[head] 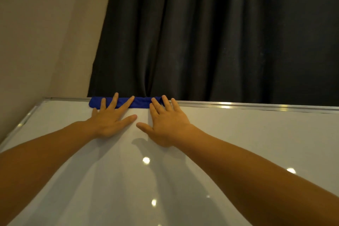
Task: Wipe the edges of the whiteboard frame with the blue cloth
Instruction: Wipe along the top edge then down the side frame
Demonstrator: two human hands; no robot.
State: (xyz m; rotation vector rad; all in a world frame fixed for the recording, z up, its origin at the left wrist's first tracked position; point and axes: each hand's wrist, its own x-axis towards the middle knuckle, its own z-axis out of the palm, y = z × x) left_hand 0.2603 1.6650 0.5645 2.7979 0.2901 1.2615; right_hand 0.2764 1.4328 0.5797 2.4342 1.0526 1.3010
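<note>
Folded blue cloth (pixel 126 102) on silver metal whiteboard frame (pixel 238 106) top edge, our left hand (pixel 110 121) and right hand (pixel 165 124) flat, fingers spread, pressing it, dark pleated curtain (pixel 220 33) behind frame.

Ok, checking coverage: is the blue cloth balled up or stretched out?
Stretched out: the blue cloth forms a narrow band along the top frame edge, under left hand and right hand fingers.

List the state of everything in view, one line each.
blue cloth: folded into a strip, lying along the whiteboard frame's top edge.
left hand: flat, fingers straight, pressing the cloth.
right hand: flat, fingers straight, pressing the cloth's right end.
whiteboard: blank, glossy.
curtain: drawn, hanging in folds.
</note>
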